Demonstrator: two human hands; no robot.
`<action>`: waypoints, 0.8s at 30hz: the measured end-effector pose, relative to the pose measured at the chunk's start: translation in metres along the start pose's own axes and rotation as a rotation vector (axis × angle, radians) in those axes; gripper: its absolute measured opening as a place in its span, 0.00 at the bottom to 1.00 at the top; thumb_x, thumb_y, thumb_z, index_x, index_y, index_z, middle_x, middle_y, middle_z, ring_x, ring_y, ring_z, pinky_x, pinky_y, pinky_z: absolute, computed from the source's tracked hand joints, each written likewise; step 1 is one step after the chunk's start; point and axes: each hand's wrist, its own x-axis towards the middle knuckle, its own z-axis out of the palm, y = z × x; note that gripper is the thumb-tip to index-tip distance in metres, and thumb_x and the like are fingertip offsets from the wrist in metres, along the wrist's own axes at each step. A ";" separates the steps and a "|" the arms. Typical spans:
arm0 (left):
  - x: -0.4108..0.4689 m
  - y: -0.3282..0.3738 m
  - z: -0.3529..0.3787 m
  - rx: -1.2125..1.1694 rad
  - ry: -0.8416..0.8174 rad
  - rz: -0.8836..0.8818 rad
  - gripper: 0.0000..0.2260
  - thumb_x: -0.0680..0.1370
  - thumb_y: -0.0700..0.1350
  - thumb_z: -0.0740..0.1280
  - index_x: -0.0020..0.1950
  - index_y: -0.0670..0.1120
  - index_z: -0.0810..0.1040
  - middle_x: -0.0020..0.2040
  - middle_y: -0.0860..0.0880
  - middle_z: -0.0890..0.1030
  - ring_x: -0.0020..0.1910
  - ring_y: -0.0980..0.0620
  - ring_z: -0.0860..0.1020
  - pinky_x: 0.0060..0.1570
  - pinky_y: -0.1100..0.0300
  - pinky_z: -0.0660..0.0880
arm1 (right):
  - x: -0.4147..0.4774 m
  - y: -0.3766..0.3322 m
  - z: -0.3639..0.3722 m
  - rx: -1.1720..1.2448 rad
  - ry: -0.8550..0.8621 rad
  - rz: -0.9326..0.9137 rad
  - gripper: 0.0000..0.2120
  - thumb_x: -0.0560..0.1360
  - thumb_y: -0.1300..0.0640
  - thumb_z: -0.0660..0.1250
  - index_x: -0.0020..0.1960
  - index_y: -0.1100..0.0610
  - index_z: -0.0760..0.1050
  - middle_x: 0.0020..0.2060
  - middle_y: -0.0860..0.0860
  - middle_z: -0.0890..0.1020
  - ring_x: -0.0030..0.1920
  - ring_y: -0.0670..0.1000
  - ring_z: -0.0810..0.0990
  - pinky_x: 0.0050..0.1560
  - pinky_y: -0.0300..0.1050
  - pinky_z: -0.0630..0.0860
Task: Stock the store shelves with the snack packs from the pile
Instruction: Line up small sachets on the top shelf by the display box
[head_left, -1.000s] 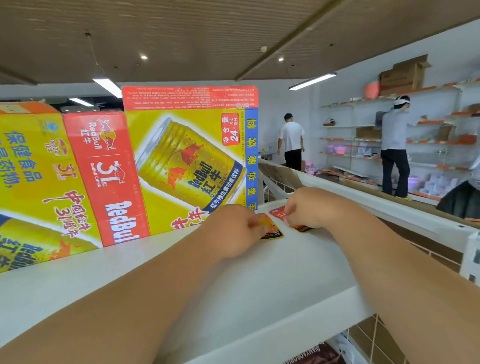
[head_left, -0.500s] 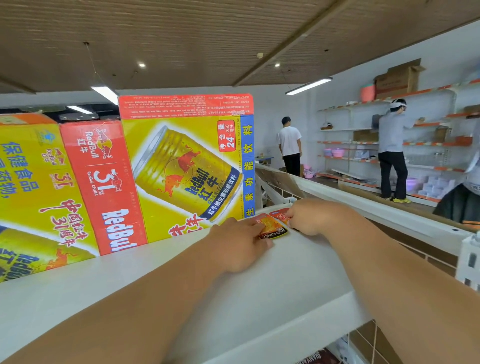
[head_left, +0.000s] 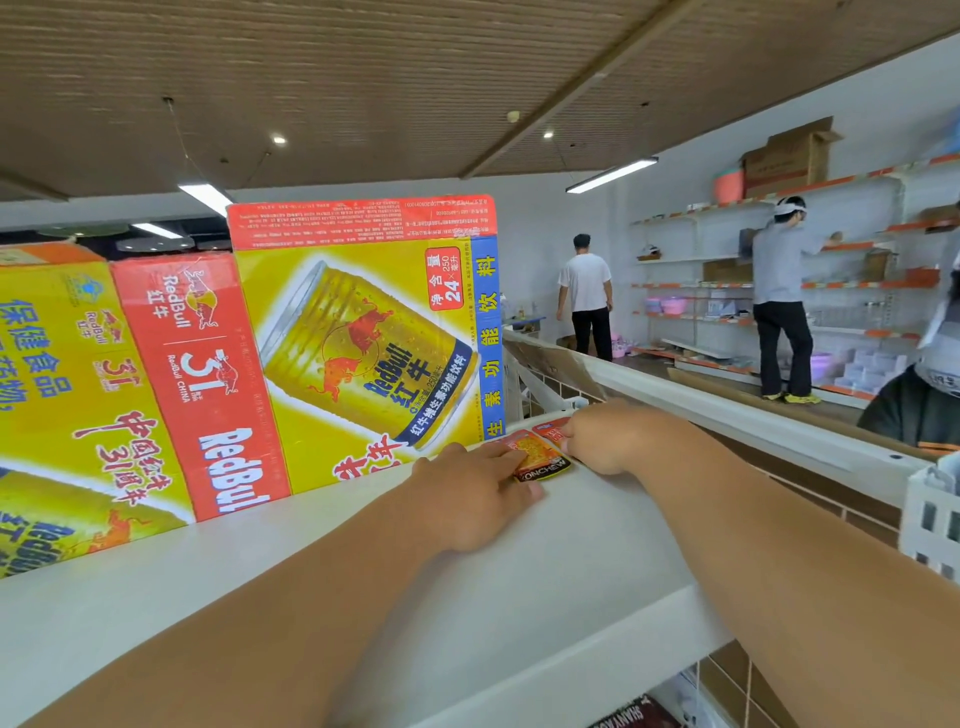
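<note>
White shelf top (head_left: 571, 571): we find two of the task's packs lying flat at its far end, just beside the stacked Red Bull cartons (head_left: 363, 332). The orange snack pack (head_left: 540, 460) overlaps the near edge of the red snack pack (head_left: 551, 429). The left hand (head_left: 478, 493) lies palm down with its fingers (head_left: 506, 458) straight and together, pressing the orange pack's left edge. A second ago this hand covered most of that pack; its printed lower band is now exposed. The right hand (head_left: 602, 436) is curled at the red pack's right edge, much as before. We cannot tell whether it pinches the pack or only touches it. We judge that both packs are delivered and are being squared up. The hands may soon go back to the pile, which is not in view.
</note>
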 end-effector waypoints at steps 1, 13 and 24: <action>0.000 0.000 0.000 -0.004 -0.007 -0.002 0.29 0.82 0.67 0.48 0.82 0.59 0.54 0.82 0.58 0.53 0.77 0.43 0.59 0.72 0.40 0.62 | -0.001 0.000 0.000 0.001 -0.006 0.001 0.16 0.83 0.51 0.56 0.64 0.48 0.78 0.59 0.49 0.81 0.57 0.53 0.77 0.60 0.50 0.74; 0.001 -0.006 0.000 -0.056 0.044 0.027 0.31 0.79 0.72 0.49 0.80 0.64 0.54 0.81 0.58 0.57 0.76 0.42 0.61 0.71 0.39 0.64 | -0.009 -0.001 -0.008 0.146 0.066 -0.018 0.15 0.83 0.54 0.56 0.60 0.52 0.80 0.59 0.52 0.81 0.56 0.55 0.78 0.58 0.49 0.75; -0.047 -0.052 -0.056 -0.187 0.165 -0.075 0.23 0.79 0.64 0.64 0.74 0.62 0.70 0.73 0.56 0.73 0.70 0.52 0.72 0.67 0.57 0.68 | -0.050 -0.042 -0.058 0.291 0.196 -0.182 0.14 0.81 0.46 0.64 0.63 0.47 0.79 0.60 0.49 0.80 0.53 0.51 0.76 0.50 0.45 0.72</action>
